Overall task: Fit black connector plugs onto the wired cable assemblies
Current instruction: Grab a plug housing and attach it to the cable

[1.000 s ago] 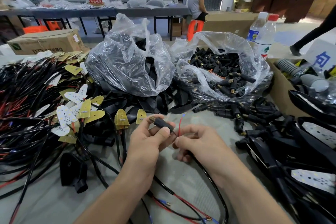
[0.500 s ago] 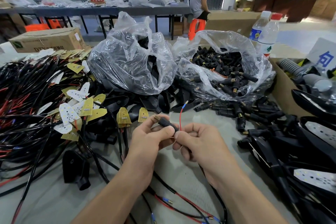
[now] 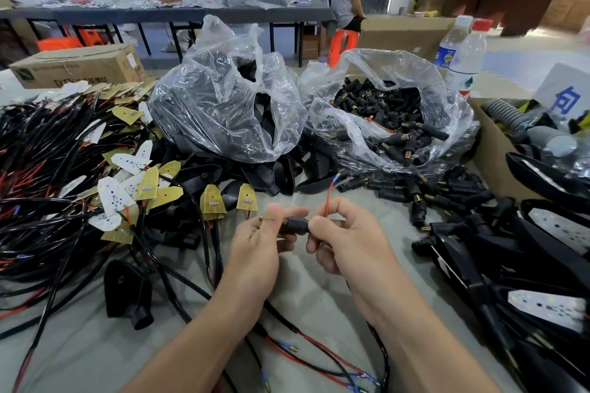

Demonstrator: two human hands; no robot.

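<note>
Head view: grey workshop table [image 3: 319, 290], cable heaps [image 3: 48, 185]; left grip [image 3: 255, 249], right grip [image 3: 348, 239] tight on plug [image 3: 295, 224].

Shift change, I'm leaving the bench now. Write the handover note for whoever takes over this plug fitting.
Left grip pinches one black connector plug, held level.
Right grip pinches the red wire at the plug's rear end; its blue-sleeved tip stands free above.
More plugs fill the open plastic bag ahead right, with loose plugs before it; cable assemblies lie piled left.
Done: plug and wire are in hand. Left: seat this wire, probably, then work through the pile.
</note>
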